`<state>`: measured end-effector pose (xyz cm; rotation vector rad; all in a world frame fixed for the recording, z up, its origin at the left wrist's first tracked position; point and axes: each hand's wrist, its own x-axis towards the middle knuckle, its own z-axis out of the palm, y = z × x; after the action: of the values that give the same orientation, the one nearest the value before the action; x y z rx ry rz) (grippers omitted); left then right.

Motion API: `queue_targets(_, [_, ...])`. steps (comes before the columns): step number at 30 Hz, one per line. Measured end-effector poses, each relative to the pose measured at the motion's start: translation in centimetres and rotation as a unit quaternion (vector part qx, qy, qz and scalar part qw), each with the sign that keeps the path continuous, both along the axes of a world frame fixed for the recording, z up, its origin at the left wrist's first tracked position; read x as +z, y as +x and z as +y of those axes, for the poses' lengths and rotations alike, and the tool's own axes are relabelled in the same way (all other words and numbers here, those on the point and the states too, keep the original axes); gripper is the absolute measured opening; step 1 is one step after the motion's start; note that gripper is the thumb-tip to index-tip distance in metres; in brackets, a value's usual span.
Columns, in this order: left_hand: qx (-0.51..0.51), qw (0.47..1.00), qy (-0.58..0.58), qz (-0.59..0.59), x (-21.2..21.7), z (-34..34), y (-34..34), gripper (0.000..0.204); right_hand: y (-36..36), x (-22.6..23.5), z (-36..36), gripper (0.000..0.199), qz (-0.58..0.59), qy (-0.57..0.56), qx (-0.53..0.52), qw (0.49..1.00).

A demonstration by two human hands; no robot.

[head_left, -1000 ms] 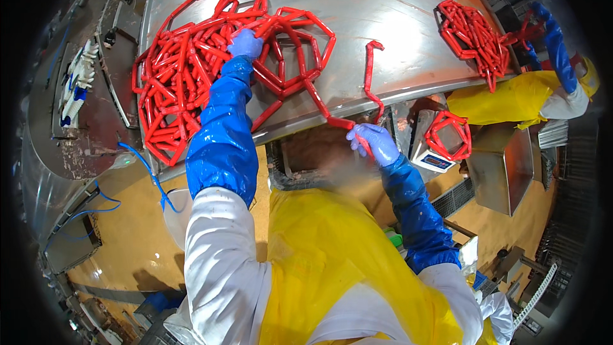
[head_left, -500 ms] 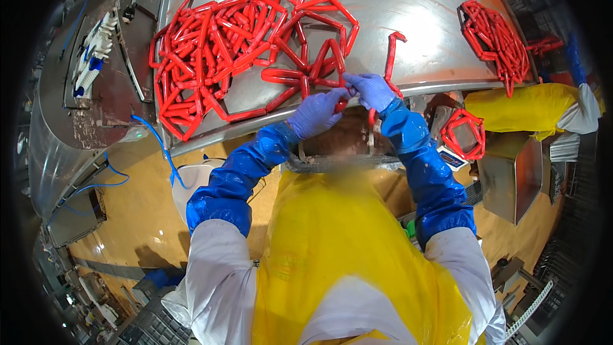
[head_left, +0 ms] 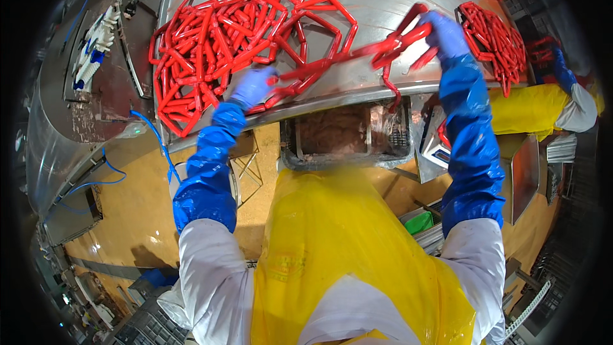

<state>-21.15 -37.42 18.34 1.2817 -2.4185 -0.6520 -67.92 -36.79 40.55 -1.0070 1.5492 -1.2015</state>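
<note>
1. Stretching across the front of the steel table (head_left: pixel 383 0), a chain of red linked sausages (head_left: pixel 338 64) is held taut between two gloved hands.
2. The left hand (head_left: pixel 252 86) is closed around the chain's left end, beside the big tangled sausage heap (head_left: pixel 217 38).
3. The right hand (head_left: pixel 447 33) is clenched on a bunched loop at the chain's right end.
4. The chain is judged soft, jointed and probably slick in its casing; the narrow joints between links look the safest places to be gripped.
5. One heap is counted at the left and one smaller pile (head_left: pixel 495 38) at the right; links are too many to be counted.
6. A co-worker's blue sleeve (head_left: pixel 562 70) is seen at the far right.
</note>
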Motion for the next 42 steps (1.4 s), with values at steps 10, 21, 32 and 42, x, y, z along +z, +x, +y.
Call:
queue_targets(10, [0.125, 0.837, 0.167, 0.506, 16.2, -7.5, 12.2, 0.016, -7.0, -2.5, -20.7, 0.035, 0.208, -0.007, 0.028, 0.978])
queue_targets(21, [-0.060, 0.960, 0.272, 0.010, 2.8, 2.8, -6.1, 0.045, -0.5, -19.0, -11.5, 0.033, 0.263, 0.127, 0.158, 0.943])
queue_targets(32, [-0.029, 0.800, 0.556, 0.224, 5.2, 4.3, -14.5, 0.036, 11.8, -17.8, 9.0, 0.024, -0.374, 0.256, 0.208, 0.867])
queue_targets(42, [0.108, 0.730, 0.662, 0.130, 2.6, 3.8, -15.0, 0.048, 16.7, -24.3, 14.9, 0.027, 0.336, -0.021, 0.207, 0.919])
